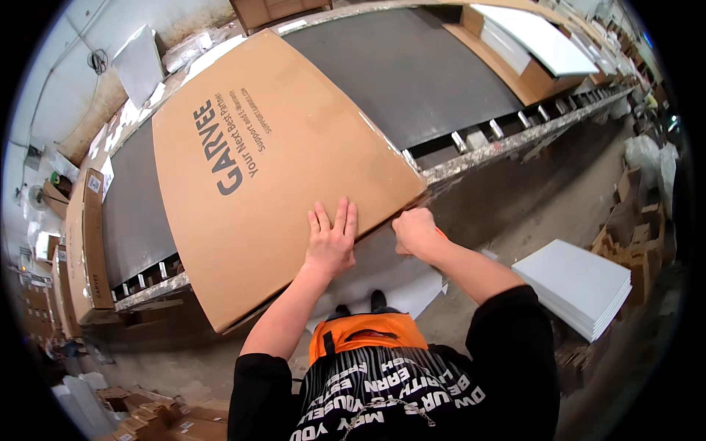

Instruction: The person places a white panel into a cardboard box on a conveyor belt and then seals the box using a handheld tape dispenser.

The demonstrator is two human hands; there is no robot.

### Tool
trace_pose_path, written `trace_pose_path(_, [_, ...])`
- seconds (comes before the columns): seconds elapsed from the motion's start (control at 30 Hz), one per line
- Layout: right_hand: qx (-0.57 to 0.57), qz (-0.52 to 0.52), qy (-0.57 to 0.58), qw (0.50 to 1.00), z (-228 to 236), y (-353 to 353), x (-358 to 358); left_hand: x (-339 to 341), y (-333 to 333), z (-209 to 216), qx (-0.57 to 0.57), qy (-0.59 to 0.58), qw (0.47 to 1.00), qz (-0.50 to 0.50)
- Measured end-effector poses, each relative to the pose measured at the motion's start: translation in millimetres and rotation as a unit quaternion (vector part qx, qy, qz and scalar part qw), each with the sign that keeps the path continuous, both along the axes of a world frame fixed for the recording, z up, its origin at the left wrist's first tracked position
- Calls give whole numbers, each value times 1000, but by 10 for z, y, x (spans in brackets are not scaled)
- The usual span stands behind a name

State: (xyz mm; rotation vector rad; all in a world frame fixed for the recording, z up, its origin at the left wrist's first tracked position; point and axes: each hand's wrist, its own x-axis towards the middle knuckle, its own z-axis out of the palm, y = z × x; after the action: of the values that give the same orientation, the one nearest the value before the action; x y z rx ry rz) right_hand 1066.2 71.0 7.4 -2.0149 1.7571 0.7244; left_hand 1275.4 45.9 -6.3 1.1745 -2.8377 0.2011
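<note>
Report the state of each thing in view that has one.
Large flat brown cardboard box: top closed, lying flat.
Left hand: open, fingers on the box's top.
Right hand: curled at the box's near edge.
Brown cardboard carton, upper right: open, white panel showing.
White rectangular panels, lower right: stacked.

Soft light; shadow below the conveyor (401, 77); fisheye bending; black corners
</note>
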Motion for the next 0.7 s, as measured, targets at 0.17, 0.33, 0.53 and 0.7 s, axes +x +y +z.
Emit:
trace_pose_path(0.17, [-206, -106, -46, 972, -1027, 660, 108, 38, 11, 117, 39, 6, 999, -7])
trace_pose_path(0.33, [-99, -359, -244, 895, -1457, 1376, 250, 92, 15, 44, 35, -6, 999, -7])
trace_pose_path(0.53, [-100, -428, -307, 844, -1521, 1794, 684, 155, -66, -239, 31, -28, 999, 13])
trace_pose_path(0.7, [-231, -388, -334, 827, -1708, 2009, 989, 705, 146, 8, 8, -46, 996, -71])
